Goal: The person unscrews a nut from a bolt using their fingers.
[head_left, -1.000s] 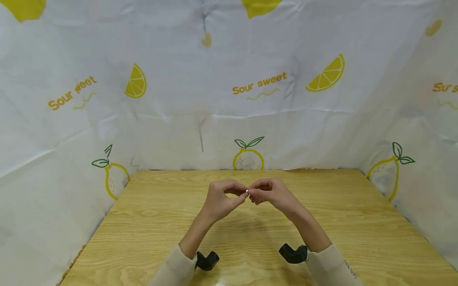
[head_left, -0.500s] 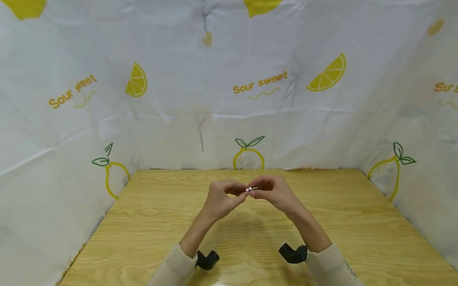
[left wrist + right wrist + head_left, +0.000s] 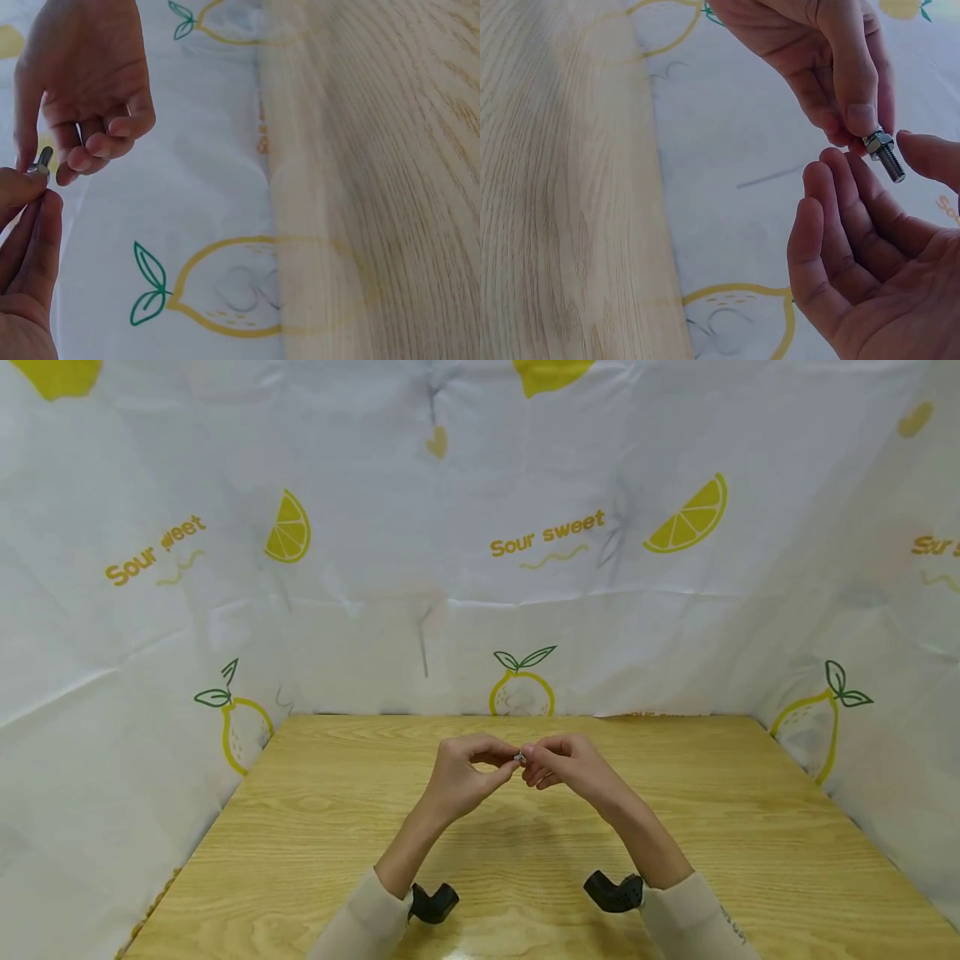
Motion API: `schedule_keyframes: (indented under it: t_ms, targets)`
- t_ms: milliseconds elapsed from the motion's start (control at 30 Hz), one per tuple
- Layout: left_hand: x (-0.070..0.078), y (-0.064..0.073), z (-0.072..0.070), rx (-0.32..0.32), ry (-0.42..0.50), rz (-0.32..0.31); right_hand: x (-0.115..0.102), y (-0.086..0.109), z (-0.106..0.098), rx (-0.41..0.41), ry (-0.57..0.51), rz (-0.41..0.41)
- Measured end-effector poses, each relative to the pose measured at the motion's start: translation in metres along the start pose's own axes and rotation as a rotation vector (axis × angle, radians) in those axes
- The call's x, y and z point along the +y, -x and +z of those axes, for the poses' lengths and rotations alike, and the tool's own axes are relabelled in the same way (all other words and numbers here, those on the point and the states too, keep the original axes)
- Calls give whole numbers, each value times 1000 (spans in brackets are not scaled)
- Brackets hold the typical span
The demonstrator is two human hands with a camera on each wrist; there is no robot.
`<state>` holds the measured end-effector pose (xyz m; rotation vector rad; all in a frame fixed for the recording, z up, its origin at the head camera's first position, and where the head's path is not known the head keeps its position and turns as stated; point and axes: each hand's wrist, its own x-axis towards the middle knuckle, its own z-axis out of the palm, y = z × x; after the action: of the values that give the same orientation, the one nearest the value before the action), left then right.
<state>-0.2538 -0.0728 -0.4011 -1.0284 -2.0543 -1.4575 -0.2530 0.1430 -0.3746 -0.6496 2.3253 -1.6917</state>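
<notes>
Over the table, my left hand [image 3: 465, 777] pinches a small metal bolt [image 3: 892, 166] between thumb and fingertips. The threaded end points out toward my right hand [image 3: 573, 768]. A hex nut [image 3: 879, 144] sits on the thread, close beside the left thumb [image 3: 861, 112]; the bolt's other end is hidden in the grip. In the right wrist view, my right thumb and fingers stand on either side of the nut and thread, with a gap between them. The left wrist view shows the right fingers [image 3: 97, 146] loosely bent.
The wooden table [image 3: 525, 893] lies beneath both hands. Behind it and along its sides hangs a white cloth [image 3: 360, 643] printed with lemons. A black wrist mount [image 3: 435, 904] juts from the left sleeve, another black mount [image 3: 613, 892] from the right.
The right fingers and thumb have shifted around the nut, the thumb rolling upward from its lower position. The left hand keeps its pinch on the bolt in the same place.
</notes>
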Motion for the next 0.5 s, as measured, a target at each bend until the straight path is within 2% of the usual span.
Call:
schedule_keyframes:
  t_ms: [200,500]
  targets:
    - [0,0,1,-14,17,11,1,1,-1,-27,-32,-7]
    - [-1,1,1,-14,18,11,-2,2,-1,3,-7,-22]
